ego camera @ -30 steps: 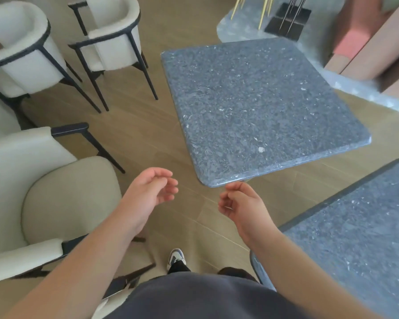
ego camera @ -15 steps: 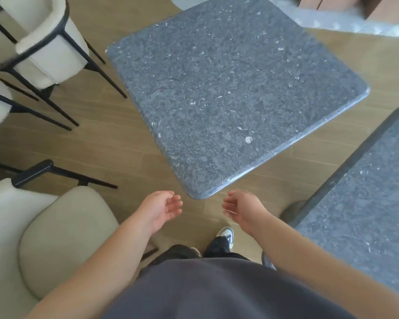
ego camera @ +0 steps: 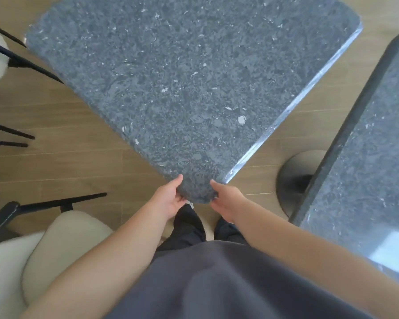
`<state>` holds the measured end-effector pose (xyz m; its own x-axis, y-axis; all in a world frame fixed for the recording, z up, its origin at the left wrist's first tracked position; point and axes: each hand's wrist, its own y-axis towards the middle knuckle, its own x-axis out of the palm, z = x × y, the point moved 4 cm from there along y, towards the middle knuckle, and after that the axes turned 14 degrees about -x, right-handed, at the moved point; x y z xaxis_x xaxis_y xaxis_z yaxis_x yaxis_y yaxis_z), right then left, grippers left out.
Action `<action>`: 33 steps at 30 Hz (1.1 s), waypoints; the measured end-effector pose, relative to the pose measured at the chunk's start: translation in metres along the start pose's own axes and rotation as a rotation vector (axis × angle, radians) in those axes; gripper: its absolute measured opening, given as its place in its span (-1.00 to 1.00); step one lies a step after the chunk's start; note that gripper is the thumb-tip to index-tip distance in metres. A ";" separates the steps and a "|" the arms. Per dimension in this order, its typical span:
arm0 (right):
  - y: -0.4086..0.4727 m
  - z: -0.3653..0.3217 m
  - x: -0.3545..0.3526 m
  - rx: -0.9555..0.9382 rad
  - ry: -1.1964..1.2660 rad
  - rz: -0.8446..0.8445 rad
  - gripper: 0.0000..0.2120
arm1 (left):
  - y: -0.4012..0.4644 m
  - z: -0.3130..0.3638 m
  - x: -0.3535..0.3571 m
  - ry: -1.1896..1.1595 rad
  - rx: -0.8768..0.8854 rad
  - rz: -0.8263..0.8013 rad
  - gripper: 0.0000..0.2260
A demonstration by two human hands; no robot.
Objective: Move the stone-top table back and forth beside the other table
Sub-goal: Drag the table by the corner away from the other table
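At its near corner, both hands (ego camera: 168, 199) (ego camera: 226, 203) grip the stone-top table (ego camera: 182, 88), set cornerwise.

A wood-plank floor (ego camera: 74, 162) carries cream chairs (ego camera: 44, 249) near left and a round pedestal base (ego camera: 295, 178) right.

Left hand (ego camera: 167, 198) and right hand (ego camera: 226, 203) grip near corner of stone-top counter (ego camera: 182, 88), thumbs on top, fingers curled under; second counter (ego camera: 364, 157) just right, apart; cream chair (ego camera: 44, 249) near left on wood floor (ego camera: 67, 162).
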<state>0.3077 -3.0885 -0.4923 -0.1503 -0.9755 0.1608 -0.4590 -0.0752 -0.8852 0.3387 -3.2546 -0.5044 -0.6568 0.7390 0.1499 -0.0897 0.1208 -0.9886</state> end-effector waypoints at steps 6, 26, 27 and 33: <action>0.018 0.016 0.022 -0.029 0.209 0.160 -0.51 | 0.020 0.017 -0.002 -0.040 -0.075 -0.051 -0.64; 0.043 0.033 0.004 -0.161 0.165 0.076 -0.59 | 0.020 0.013 0.003 0.054 0.050 -0.115 -0.58; 0.042 0.031 0.005 -0.154 0.161 0.067 -0.63 | 0.017 0.013 0.005 0.068 0.062 -0.112 -0.58; 0.043 0.031 0.001 -0.136 0.126 -0.031 -0.68 | 0.010 0.006 0.014 0.083 0.125 -0.058 -0.63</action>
<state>0.3149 -3.0988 -0.5443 -0.2389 -0.9389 0.2478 -0.5784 -0.0674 -0.8130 0.3244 -3.2470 -0.5119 -0.5841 0.7861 0.2024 -0.2214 0.0856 -0.9714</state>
